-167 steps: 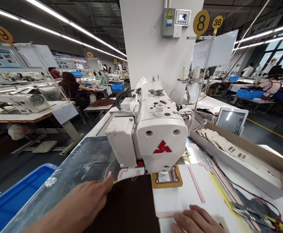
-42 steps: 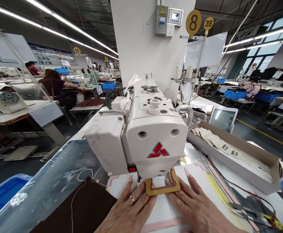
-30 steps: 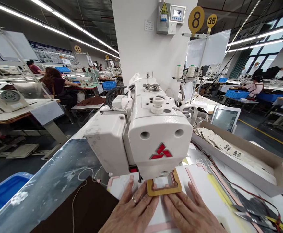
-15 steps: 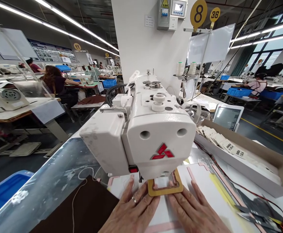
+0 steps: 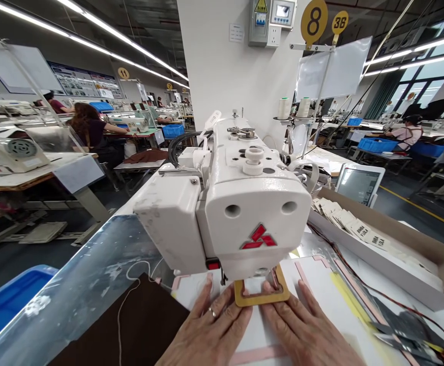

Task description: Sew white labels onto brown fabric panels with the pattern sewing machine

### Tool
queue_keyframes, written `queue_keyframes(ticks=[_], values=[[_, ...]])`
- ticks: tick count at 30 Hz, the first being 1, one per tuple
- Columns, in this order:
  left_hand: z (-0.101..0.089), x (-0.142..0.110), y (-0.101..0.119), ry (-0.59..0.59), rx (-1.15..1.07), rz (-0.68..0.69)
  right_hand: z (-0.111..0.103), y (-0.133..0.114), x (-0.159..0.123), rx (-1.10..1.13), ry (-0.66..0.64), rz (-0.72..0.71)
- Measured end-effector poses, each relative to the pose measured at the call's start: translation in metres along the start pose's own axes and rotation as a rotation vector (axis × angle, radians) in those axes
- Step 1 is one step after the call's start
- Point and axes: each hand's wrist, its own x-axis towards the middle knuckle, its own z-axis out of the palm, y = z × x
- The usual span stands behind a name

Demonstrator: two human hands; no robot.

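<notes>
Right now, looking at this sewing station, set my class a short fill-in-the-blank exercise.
The left hand wears a ____ on one finger.
The logo on the sewing machine is ____.
The round yellow sign beyond the machine shows the number ____.
The cardboard tray on the right holds stacked ____.

Missing words: ring; red; 8; labels.

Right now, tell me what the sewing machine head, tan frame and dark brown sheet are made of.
The sewing machine head has a glossy white painted casing, metal or plastic. The tan frame looks like matte rigid board, cleanly cut. The dark brown sheet is matte, perhaps leather or synthetic.
</notes>
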Motion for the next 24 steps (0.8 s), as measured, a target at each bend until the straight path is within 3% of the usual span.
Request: queue_keyframes(ticks=[9,15,20,24], values=[[0.002,-0.001,-0.003,0.045,0.062,0.026,0.016,-0.010,0.009,0.067,0.176,0.089],[-0.003,0.003,-0.001,-0.030,-0.002,-0.029,0.004,-0.003,0.008,0.071,0.031,0.078],[-0.011,0.004,0.001,-0.119,-0.073,-0.080,0.000,-0.003,-0.001,0.107,0.029,0.126],[-0.004,0.006,0.000,-0.141,-0.081,-0.087,0.002,-0.006,-0.003,0.175,0.002,0.155]])
